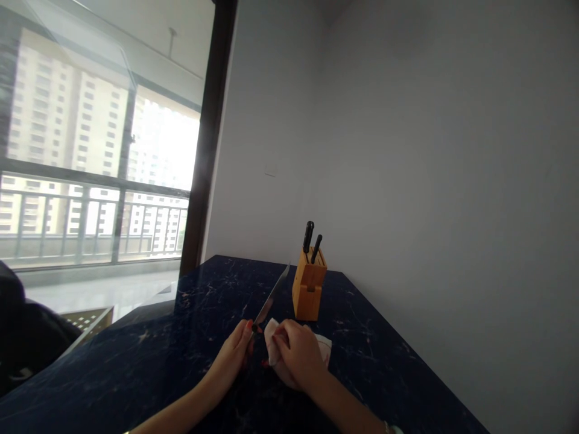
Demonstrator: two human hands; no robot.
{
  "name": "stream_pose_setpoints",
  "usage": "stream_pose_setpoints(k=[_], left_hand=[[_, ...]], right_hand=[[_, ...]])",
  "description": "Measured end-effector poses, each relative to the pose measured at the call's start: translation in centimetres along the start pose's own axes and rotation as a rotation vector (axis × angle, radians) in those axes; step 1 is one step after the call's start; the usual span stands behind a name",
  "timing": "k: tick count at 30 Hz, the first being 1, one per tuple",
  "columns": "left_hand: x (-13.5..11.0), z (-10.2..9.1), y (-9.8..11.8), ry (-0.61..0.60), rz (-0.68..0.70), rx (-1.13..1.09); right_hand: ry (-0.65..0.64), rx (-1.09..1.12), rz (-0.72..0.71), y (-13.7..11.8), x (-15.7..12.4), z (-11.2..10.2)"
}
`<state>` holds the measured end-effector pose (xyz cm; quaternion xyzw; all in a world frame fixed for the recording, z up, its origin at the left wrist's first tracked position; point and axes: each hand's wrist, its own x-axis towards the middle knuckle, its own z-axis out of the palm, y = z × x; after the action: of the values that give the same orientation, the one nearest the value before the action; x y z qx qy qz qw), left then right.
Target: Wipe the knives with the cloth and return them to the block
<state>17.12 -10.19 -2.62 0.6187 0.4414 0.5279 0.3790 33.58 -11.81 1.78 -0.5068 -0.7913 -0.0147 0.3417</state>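
Observation:
My left hand (pixel 234 352) is closed round the handle of a knife (pixel 272 296), whose long blade points up and away toward the wooden knife block (pixel 308 289). My right hand (pixel 296 355) is closed on a white cloth (pixel 324 348) with pink marks, bunched just right of the blade's base. The cloth rests on the dark marble-patterned table (pixel 181 355). Two black knife handles stick out of the block's top.
A grey wall runs along the table's right and far sides. To the left, a large window with a dark frame (pixel 205 157) looks onto a balcony railing and tall buildings. A dark object (pixel 22 337) sits at the left edge.

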Motion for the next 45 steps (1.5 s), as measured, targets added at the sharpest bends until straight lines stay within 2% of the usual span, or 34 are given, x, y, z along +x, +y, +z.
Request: stream_pose_setpoints(k=[3,6,12,16,20,23,26,29,33,39,45], left_hand=[[0.2,-0.1,-0.1,0.024,0.048,0.016],[0.3,0.2,-0.3,-0.011,0.028,0.028],[0.3,0.8,-0.7,-0.029,0.071,0.063],[-0.2,0.7,0.0,-0.085,0.102,0.153],[-0.8,0.7,1.0,-0.158,0.138,0.210],[-0.9,0.8,1.1,-0.166,0.171,0.206],[-0.9,1.0,0.5,-0.194,0.149,0.165],[-1.0,1.1,-0.2,-0.236,0.093,0.128],[-1.1,0.9,-0.3,-0.214,0.117,0.141],[-1.1,0.8,0.5,-0.245,0.129,0.095],[-0.8,1.2,-0.2,-0.210,0.055,-0.085]], right_hand=[[0.028,0.020,0.026,0.1,0.1,-0.3],[0.086,0.064,0.029,0.0,0.2,-0.5],[0.145,0.125,-0.061,-0.7,0.0,-0.9],[0.160,0.127,-0.108,-0.8,-0.1,-0.9],[0.175,0.065,-0.090,-0.6,-0.1,-1.1],[0.194,0.065,-0.072,-0.5,0.1,-1.3],[0.184,0.099,-0.063,-0.5,0.1,-1.1],[0.121,0.139,-0.084,-0.5,0.0,-0.4],[0.046,0.207,-0.096,-0.5,-0.3,0.6],[0.086,0.226,-0.065,-0.6,-0.3,0.6],[0.050,0.233,-0.064,-0.4,-0.5,1.1]])
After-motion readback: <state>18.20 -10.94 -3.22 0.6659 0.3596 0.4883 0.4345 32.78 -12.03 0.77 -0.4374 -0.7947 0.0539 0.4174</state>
